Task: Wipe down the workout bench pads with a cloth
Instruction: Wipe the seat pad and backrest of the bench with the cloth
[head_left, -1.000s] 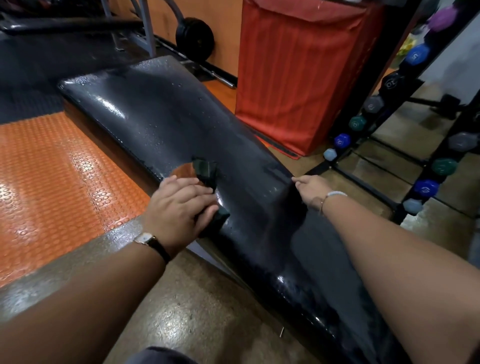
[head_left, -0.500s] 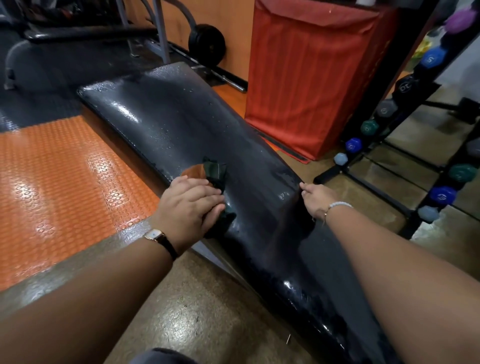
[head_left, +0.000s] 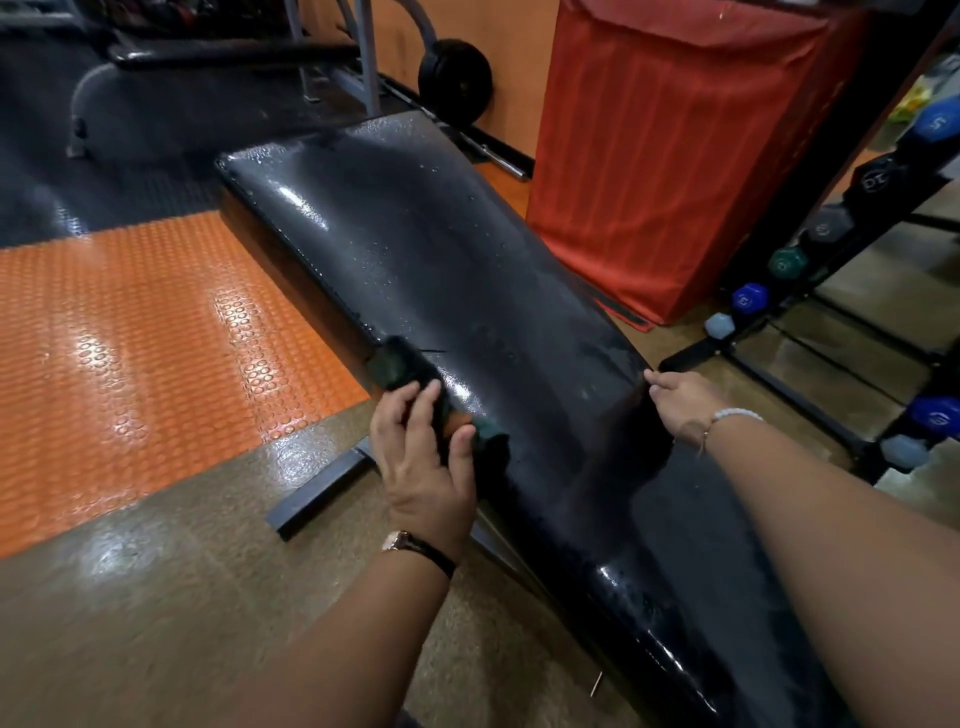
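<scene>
Matting (head_left: 130, 338) in studded orange covered the floor at the far left, and a steel foot (head_left: 322, 493) of the bench frame jutted out over the brown floor just beside it. That foot was the nearest thing for the left forearm to knock against.

Next came the left hand (head_left: 426, 462), with fingers and thumb curled round a bunched dark green and orange cloth (head_left: 397, 366). It pressed the cloth against the left rim of the black bench pad (head_left: 467, 249). Wadding the cloth like that probably gave firm pressure along the edge seam, where grime would gather. The pad ran away from the person, wet, beaded and shining, so the wiping looked under way but unfinished toward the far end.

On the pad's right rim lay the right hand (head_left: 680, 402), likely placed there to brace the body and steady the bench. Its fingertips touched the edge, but whether they hooked under it or merely rested there could not be told from this angle.

Further right, a red fabric-covered box (head_left: 675, 156) stood close beside the pad's far end, and a dumbbell rack (head_left: 826, 231) stood near the right hand. Both left scant room for working from that side.
</scene>
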